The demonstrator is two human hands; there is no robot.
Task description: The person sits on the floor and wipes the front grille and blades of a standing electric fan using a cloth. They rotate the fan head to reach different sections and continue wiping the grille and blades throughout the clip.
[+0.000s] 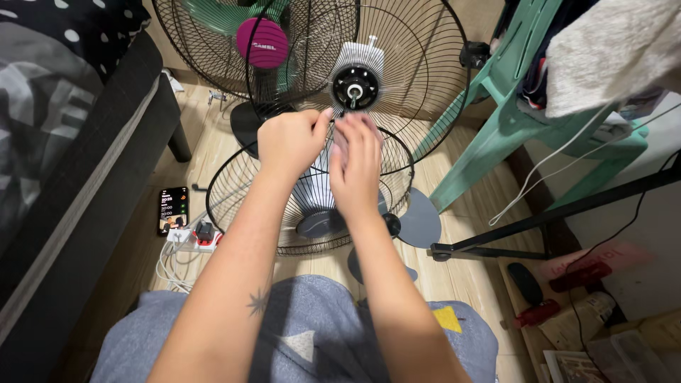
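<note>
On floor w/ fan parts, both hands up at the motor hub.

Big wire fan guard stands in front of me, motor hub in its middle. L hand is clenched, pinching something tiny I can't see; R hand is blurry, fingers bent, can't tell its grip. I think I'm fitting a small piece; next needs careful lining up w/ the shaft.

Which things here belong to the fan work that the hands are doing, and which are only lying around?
In the work: left hand and right hand at the motor shaft; rear wire guard; loose front guard; grey blade.

Lying about: phone, power strip, green chair, second fan, black stand.
</note>
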